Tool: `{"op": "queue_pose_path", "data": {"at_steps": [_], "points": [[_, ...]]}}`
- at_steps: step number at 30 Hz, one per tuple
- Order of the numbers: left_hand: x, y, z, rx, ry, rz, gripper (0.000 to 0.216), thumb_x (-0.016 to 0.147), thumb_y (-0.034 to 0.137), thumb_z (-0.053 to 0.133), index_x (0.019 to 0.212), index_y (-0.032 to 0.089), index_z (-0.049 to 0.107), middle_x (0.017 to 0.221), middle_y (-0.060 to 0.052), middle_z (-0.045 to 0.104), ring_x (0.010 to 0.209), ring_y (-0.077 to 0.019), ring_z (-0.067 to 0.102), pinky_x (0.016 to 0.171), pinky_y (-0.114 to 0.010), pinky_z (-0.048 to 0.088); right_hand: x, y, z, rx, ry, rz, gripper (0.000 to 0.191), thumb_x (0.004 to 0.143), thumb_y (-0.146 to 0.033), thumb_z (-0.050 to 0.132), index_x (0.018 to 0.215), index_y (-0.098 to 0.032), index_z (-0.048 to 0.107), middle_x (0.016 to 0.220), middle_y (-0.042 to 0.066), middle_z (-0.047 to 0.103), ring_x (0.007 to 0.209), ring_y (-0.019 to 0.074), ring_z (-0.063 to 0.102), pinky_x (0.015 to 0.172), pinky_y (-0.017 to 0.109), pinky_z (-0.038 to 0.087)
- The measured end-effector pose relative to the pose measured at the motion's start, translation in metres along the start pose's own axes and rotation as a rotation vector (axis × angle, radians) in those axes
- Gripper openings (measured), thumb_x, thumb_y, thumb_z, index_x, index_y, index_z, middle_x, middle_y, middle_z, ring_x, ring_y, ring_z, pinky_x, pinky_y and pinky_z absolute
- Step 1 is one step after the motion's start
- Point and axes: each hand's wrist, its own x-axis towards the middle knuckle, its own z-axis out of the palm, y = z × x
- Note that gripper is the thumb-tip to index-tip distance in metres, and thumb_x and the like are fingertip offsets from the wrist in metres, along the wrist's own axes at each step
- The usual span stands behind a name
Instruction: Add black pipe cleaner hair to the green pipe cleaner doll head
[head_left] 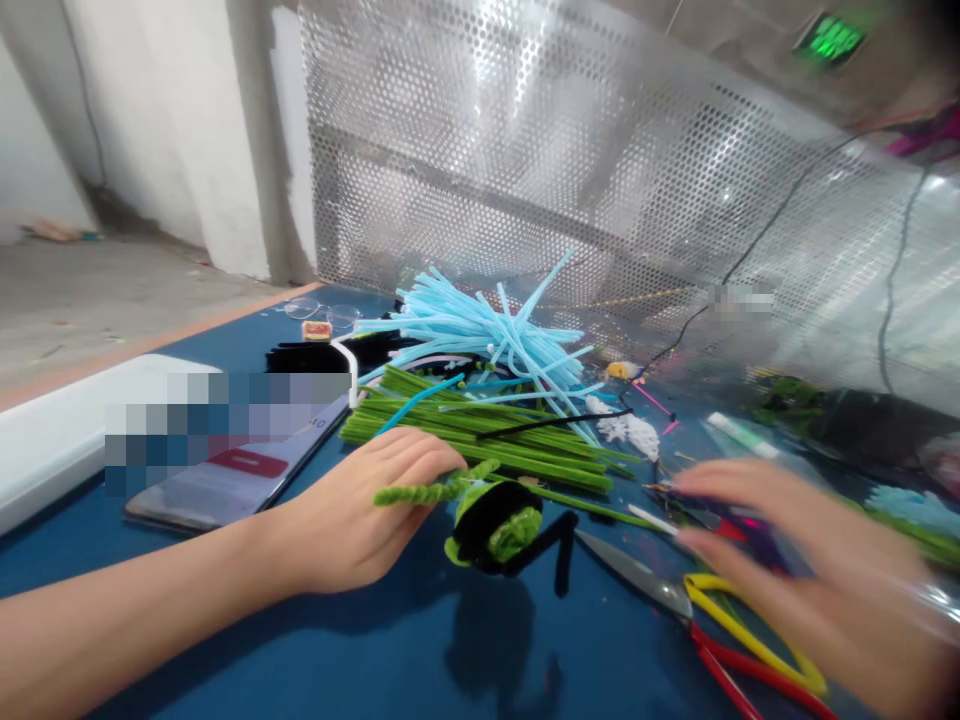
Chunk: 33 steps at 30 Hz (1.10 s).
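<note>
My left hand [367, 505] is closed on a small pipe-cleaner figure [514, 535], a rounded green and black piece. A twisted green strand juts to its left and a bent black strand to its right. The figure is raised over the blue tabletop, casting a shadow below. On the right, my right hand [817, 570] is smeared by motion. A dark purple and red object [757, 535] shows between its thumb and fingers; its kind and whether I grip it are unclear. Just below lie scissors [652, 585] with one red and one yellow handle.
Green pipe cleaners [480, 440] lie behind my left hand, with light blue ones [487, 330] heaped beyond. A phone [240, 465] leans against a white case [97, 420] at left. Eyeglasses [304, 308] rest near the far edge. A perforated metal panel [525, 150] stands behind the table.
</note>
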Motion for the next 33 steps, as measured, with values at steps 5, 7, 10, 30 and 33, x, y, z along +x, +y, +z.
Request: {"op": "queue_pose_path", "data": {"at_steps": [5, 7, 10, 30, 33], "points": [[-0.001, 0.000, 0.001, -0.014, -0.015, -0.041, 0.032, 0.085, 0.006, 0.036, 0.115, 0.014, 0.044, 0.106, -0.010, 0.056, 0.098, -0.0226, 0.050, 0.087, -0.039, 0.039, 0.051, -0.068, 0.027, 0.237, -0.092, -0.268, 0.023, 0.084, -0.016, 0.064, 0.106, -0.014, 0.062, 0.097, 0.006, 0.067, 0.092, 0.0147, 0.060, 0.085, 0.024, 0.052], [-0.001, -0.001, 0.001, -0.023, -0.026, -0.048, 0.031, 0.085, 0.006, 0.037, 0.114, 0.014, 0.045, 0.105, -0.010, 0.056, 0.097, -0.0230, 0.051, 0.087, -0.039, 0.039, 0.060, -0.074, 0.031, 0.290, -0.057, -0.295, 0.016, 0.082, -0.009, 0.064, 0.098, -0.014, 0.066, 0.088, 0.003, 0.068, 0.086, 0.0132, 0.059, 0.081, 0.023, 0.052], [-0.001, 0.000, 0.001, -0.028, -0.033, -0.054, 0.031, 0.084, 0.007, 0.038, 0.113, 0.013, 0.045, 0.105, -0.011, 0.056, 0.097, -0.0238, 0.051, 0.088, -0.040, 0.039, 0.065, -0.074, 0.034, 0.336, -0.051, -0.282, 0.011, 0.083, -0.006, 0.062, 0.089, -0.014, 0.068, 0.081, 0.002, 0.067, 0.079, 0.0115, 0.057, 0.075, 0.020, 0.051], [0.001, 0.004, 0.001, -0.074, -0.008, -0.123, 0.021, 0.091, 0.014, 0.034, 0.109, 0.017, 0.045, 0.095, -0.008, 0.058, 0.086, -0.0222, 0.056, 0.077, -0.037, 0.044, 0.059, -0.062, 0.052, 0.307, -0.082, -0.325, 0.026, 0.082, -0.011, 0.065, 0.108, -0.015, 0.064, 0.106, 0.008, 0.067, 0.104, 0.0161, 0.061, 0.092, 0.028, 0.053], [0.000, 0.005, 0.001, -0.087, 0.000, -0.129, 0.022, 0.092, 0.014, 0.034, 0.110, 0.017, 0.045, 0.095, -0.009, 0.058, 0.085, -0.0221, 0.055, 0.076, -0.037, 0.044, 0.059, -0.064, 0.054, 0.313, -0.069, -0.325, 0.026, 0.081, -0.008, 0.065, 0.106, -0.015, 0.067, 0.107, 0.008, 0.067, 0.106, 0.0154, 0.060, 0.094, 0.027, 0.051]]}}
